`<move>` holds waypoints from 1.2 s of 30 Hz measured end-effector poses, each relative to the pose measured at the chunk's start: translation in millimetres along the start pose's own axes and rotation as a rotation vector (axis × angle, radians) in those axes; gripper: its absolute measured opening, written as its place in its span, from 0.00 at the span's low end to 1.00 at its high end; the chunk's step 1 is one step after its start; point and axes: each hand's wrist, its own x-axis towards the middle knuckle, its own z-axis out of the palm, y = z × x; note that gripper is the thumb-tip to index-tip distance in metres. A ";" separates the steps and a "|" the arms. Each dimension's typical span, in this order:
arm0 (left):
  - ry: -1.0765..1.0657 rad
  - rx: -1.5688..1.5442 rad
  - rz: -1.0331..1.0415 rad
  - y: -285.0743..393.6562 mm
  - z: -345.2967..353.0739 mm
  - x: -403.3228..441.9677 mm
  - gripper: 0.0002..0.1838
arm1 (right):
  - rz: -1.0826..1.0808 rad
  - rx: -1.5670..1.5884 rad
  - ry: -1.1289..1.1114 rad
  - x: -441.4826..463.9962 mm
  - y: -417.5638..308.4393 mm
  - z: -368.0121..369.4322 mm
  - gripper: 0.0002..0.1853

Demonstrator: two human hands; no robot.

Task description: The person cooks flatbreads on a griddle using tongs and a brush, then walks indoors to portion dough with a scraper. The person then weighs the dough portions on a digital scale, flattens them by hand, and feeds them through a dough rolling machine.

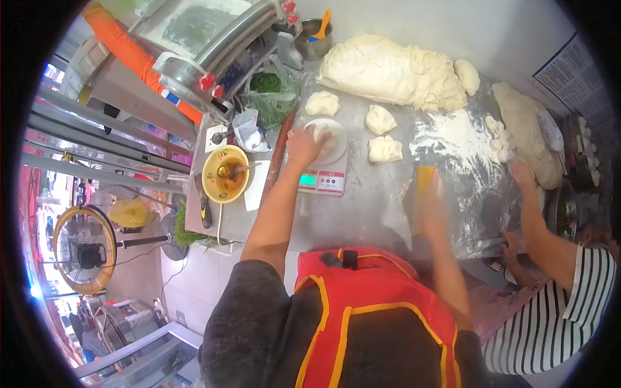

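Head view: left hand point(305, 146) over round pan point(334, 150) of scale point(322, 182), fingers at dough piece point(321, 134) there; blurred, cannot tell whether gripping. Right hand point(432, 205) blurred, fingers closed around yellow-handled scraper point(424, 187), near front edge of metal surface point(381, 207). Two dough lumps point(380, 119) point(385, 149) between scale and floured patch point(449, 139); another lump point(322, 103) just behind pan. Large dough mass point(394, 72) farther back. Yellow bowl point(225, 174) left of scale. Co-worker's hand point(521, 173) at right, beside small dough pieces point(500, 139).
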 end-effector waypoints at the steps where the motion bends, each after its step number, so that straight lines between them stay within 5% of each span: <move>1: 0.078 -0.027 0.000 0.8 -3.2 -0.7 0.23 | -0.005 0.002 0.004 0.2 0.5 0.8 0.46; 3: 0.239 -0.077 -0.001 5.4 -16.3 0.9 0.21 | -0.005 0.048 0.021 0.8 3.5 4.5 0.46; 6: -0.011 -0.427 -0.090 49.7 -28.8 -24.0 0.17 | 0.014 0.027 -0.018 0.2 7.4 6.9 0.45; 7: 0.174 -0.292 0.317 32.7 30.5 -45.1 0.15 | 0.047 0.028 -0.053 2.0 1.8 4.1 0.45; 9: -0.288 -0.571 0.319 93.1 8.4 -84.1 0.16 | 0.153 0.051 -0.129 3.5 -15.0 -16.4 0.44; 11: -0.404 -0.566 0.330 108.3 37.8 -111.0 0.19 | 0.137 0.125 -0.086 0.3 -19.8 -38.9 0.44; 13: -0.441 -0.633 0.287 118.9 54.0 -125.4 0.21 | -0.046 0.226 0.077 -9.8 -7.4 -57.9 0.44; 16: -0.480 -0.667 0.202 132.0 74.8 -129.5 0.24 | 0.030 0.168 0.135 -20.8 -14.9 -97.1 0.44; 22: -0.529 -0.755 0.210 167.7 107.1 -114.8 0.32 | 0.238 -0.117 -0.040 -46.5 47.9 -60.0 0.44; 25: -0.609 -0.798 0.249 185.1 106.5 -106.5 0.35 | 0.021 0.022 0.092 -59.3 57.5 -34.4 0.44; 28: -0.644 -0.782 0.198 210.4 88.9 -101.8 0.38 | 0.236 0.035 -0.118 -65.5 25.8 -48.1 0.44; 36: -0.518 -0.741 0.270 190.4 114.6 -96.0 0.34 | -0.172 0.114 -0.035 -82.3 62.8 -62.4 0.42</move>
